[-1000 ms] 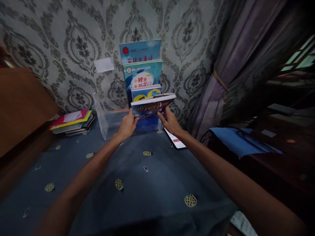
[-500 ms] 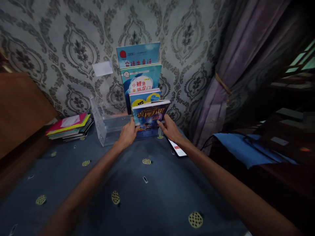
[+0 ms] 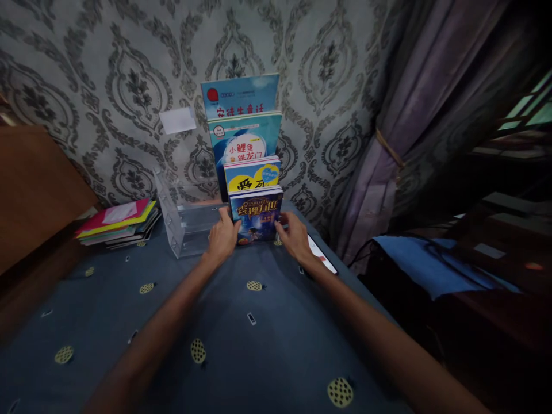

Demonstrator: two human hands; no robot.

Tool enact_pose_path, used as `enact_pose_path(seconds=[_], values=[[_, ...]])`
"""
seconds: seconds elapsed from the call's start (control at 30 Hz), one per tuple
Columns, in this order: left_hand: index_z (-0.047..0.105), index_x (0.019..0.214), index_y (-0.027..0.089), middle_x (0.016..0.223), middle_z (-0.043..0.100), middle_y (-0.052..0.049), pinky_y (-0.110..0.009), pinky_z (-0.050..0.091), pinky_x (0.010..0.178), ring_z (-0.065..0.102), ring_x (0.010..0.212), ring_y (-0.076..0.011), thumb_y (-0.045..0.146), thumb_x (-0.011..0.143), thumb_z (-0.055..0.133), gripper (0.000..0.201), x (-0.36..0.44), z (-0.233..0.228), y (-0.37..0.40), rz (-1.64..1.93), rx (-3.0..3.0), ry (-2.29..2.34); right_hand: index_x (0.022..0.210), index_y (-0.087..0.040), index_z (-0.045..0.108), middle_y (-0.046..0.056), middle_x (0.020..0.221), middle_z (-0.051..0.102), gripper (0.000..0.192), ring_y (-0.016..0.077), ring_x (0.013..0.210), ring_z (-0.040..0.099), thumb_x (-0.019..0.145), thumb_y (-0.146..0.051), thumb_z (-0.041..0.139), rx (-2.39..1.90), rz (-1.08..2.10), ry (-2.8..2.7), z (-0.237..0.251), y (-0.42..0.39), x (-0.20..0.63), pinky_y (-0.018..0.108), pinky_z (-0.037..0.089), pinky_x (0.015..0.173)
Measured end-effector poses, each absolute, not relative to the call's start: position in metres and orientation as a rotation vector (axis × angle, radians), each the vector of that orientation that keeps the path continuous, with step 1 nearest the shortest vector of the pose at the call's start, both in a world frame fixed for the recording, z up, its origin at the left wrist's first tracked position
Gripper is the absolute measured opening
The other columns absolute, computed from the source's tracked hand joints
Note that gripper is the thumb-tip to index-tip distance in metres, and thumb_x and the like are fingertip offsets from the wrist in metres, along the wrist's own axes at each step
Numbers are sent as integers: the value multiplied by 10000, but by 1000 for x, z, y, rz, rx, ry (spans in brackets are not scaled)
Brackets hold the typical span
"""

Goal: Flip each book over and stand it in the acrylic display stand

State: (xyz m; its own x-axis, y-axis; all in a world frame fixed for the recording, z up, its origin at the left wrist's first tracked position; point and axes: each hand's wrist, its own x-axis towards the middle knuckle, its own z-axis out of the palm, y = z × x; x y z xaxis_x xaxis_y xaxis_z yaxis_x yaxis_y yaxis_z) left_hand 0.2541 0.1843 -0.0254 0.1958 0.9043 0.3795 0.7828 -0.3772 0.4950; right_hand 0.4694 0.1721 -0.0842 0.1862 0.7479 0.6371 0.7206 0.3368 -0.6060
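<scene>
A dark blue book with gold lettering stands upright in the front slot of a clear acrylic rack. My left hand grips its left edge and my right hand holds its right edge. Behind it three taller books rise in steps: a yellow and blue one, a teal one and a light blue one against the wallpaper.
A stack of colourful books lies at the left on the blue patterned tablecloth. A phone lies just right of my right hand. A purple curtain hangs at the right, and a brown board stands at the left.
The dark blue book went from tilted flat above the rack to upright and lower, set into the front slot. Both hands came down with it.
</scene>
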Motion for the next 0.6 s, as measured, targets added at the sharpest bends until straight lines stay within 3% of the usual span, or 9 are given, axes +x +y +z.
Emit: enact_pose_path(seconds=[0.3,0.43,0.6], values=[[350,1375,149,1265,663,-174,-366,514,876,690,1092,-303,276,1046,408,358,253,-23,183,830,2390,1734,1336,-185,527,132,1088,606,443,300,982,605,924,-334,457,-1330,-99,-1438,-87,185,462,483,539,849],[295,1466,129,1329,620,-201,-370,516,897,683,1116,-293,268,1051,381,446,254,-24,183,832,2453,1715,1290,-201,577,100,992,576,413,286,938,585,901,-275,458,-1345,-115,-1391,-80,193,454,477,536,845],[349,1452,122,1326,621,-199,-365,523,892,693,1098,-291,258,1057,343,417,258,-21,183,778,2438,1771,1158,-176,640,98,937,554,356,276,911,566,878,-215,424,-1387,-124,-1314,-76,195,444,454,520,836]])
